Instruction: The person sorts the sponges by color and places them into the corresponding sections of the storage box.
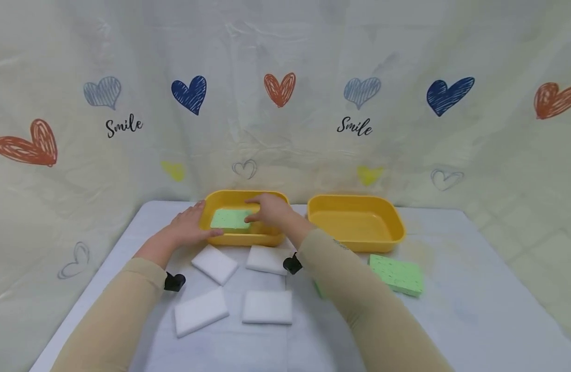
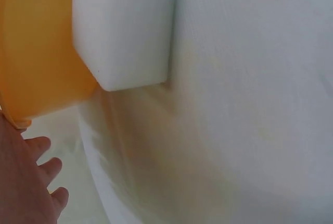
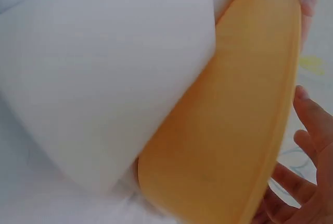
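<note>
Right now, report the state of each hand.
Left hand: open, touching the left yellow tray.
Right hand: open over that tray, thumb by the green sponge; contact cannot be told.

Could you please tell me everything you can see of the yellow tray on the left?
The left tray is yellow, shallow and open-topped, with rounded corners and a slim rim; it looks like smooth plastic. It sits upright near the far edge of the white-covered table, beside a similar tray. A green sponge lies inside, toward its left. The left hand rests on its left side, thumb at the front rim; the right hand reaches over its right side.
</note>
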{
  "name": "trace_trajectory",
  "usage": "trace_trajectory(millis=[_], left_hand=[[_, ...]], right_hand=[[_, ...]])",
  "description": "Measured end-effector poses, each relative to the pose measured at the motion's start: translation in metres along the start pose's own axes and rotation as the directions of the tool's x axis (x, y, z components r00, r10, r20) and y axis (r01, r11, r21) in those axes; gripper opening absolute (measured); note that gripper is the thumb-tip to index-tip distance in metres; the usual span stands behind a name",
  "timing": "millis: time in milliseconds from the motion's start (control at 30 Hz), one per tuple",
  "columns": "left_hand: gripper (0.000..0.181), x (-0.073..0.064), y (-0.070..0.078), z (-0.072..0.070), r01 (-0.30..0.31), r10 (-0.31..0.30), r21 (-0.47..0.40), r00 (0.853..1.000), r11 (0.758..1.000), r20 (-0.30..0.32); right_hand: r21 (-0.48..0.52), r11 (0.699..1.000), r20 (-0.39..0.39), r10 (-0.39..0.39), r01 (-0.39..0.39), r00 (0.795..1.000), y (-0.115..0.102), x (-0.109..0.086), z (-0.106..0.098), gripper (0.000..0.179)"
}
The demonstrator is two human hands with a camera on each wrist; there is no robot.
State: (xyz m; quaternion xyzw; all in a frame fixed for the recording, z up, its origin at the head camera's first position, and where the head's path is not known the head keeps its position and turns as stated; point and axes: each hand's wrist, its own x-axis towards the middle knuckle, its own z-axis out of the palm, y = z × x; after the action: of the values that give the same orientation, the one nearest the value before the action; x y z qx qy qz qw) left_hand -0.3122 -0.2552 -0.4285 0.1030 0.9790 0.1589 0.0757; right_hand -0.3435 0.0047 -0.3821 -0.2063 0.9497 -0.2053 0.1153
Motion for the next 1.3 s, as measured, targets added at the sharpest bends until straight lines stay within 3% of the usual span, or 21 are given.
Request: trace_trajectory(millis=[333,600,867,1300], left_hand=[[0.122,-0.004,0.004,-0.003,-0.002,0.002,-0.047,1.000,0.999,0.000],[0.120,-0.005,0.005,-0.003,-0.009,0.008,-0.054,1.000,0.998,-0.016],[0.119,-0.006,0.004,-0.001,0.004,-0.004,-0.074,1.000,0.997,-0.007],[0.121,-0.006,0.005,-0.001,0.006,-0.005,-0.084,1.000,0.996,0.009]], right_hand=[[-0.010,0.999,-0.060,-0.042,0.042,0.997,0.018,-0.031,-0.031,0.065],[0.000,1.000,-0.093,-0.020,0.020,0.995,0.043,-0.071,-0.053,0.066],[0.043,0.999,-0.107,0.001,0.003,0.994,0.080,-0.115,-0.061,0.067],[0.022,0.997,-0.128,0.070,-0.068,0.989,0.152,-0.201,-0.067,0.066]])
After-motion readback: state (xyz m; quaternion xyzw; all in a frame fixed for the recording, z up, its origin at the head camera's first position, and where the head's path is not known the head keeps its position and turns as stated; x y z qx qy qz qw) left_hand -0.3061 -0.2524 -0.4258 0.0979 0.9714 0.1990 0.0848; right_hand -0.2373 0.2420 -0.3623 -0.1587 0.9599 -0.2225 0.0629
